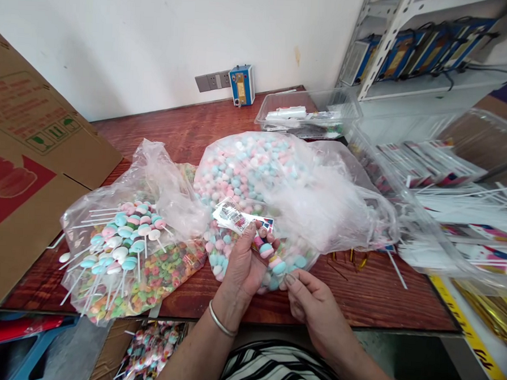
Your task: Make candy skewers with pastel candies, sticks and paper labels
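My left hand (pixel 244 263) is closed on a small printed wrapper (pixel 235 215) with pink and blue round candies stacked in it, held over the front of a big clear bag of pink, blue and white candies (pixel 254 173). A metal bangle sits on that wrist. My right hand (pixel 311 301) is just to the right and lower, fingers curled, thumb tip touching the candies at the wrapper's lower end. A second clear bag (pixel 147 269) at left holds coloured cereal rings, with several finished candy lollipops on white sticks (pixel 118 245) lying on it.
A cardboard box (pixel 25 161) leans at left. Clear trays with printed wrappers and white sticks (pixel 456 206) fill the right side. A clear tub (pixel 312 111) and a blue device (pixel 242 84) stand at the back of the wooden table (pixel 358 297). More lollipops (pixel 151 349) lie below the table edge.
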Tool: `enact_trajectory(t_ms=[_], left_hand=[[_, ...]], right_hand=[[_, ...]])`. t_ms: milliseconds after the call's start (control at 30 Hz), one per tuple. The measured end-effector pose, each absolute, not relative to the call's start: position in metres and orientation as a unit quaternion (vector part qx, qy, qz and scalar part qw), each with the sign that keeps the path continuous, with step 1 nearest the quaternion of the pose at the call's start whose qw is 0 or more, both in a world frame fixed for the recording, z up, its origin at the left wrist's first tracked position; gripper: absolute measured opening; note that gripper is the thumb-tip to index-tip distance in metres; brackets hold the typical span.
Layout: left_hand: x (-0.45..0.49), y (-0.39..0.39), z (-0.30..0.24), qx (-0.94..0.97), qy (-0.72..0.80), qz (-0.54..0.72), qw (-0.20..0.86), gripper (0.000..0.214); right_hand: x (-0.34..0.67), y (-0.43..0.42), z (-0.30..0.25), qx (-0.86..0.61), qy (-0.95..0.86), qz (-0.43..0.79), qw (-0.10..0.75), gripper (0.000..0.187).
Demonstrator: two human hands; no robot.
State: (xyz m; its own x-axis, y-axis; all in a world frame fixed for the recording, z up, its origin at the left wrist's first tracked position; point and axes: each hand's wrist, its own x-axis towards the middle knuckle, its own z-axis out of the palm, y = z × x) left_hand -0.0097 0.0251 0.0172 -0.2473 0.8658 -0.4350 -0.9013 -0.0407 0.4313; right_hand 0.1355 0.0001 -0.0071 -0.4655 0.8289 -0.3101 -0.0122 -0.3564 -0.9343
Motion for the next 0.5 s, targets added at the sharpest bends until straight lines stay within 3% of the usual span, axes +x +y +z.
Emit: enact_trajectory(t_ms=[167, 233, 300, 433, 500], left_hand=[[-0.001, 0.027, 0.019, -0.061, 0.377, 0.71, 0.591, 0.016], [0.003, 0.026, 0.02, -0.063, 0.392, 0.706, 0.587, 0.018], [0.007, 0.024, 0.019, -0.046, 0.38, 0.703, 0.599, 0.017], [0.008, 0.017, 0.012, 0.008, 0.316, 0.673, 0.668, 0.015], [0.004, 0.015, 0.008, 0.023, 0.311, 0.665, 0.678, 0.019]], right_hand=[[0.139, 0.001, -0.015, -0.382, -0.811, 0.266, 0.355, 0.029], [0.138, 0.002, -0.018, -0.357, -0.836, 0.206, 0.363, 0.029], [0.137, 0.004, -0.02, -0.374, -0.804, 0.286, 0.363, 0.026], [0.135, 0.01, -0.026, -0.414, -0.584, 0.604, 0.351, 0.031], [0.136, 0.012, -0.028, -0.408, -0.525, 0.657, 0.356, 0.032]])
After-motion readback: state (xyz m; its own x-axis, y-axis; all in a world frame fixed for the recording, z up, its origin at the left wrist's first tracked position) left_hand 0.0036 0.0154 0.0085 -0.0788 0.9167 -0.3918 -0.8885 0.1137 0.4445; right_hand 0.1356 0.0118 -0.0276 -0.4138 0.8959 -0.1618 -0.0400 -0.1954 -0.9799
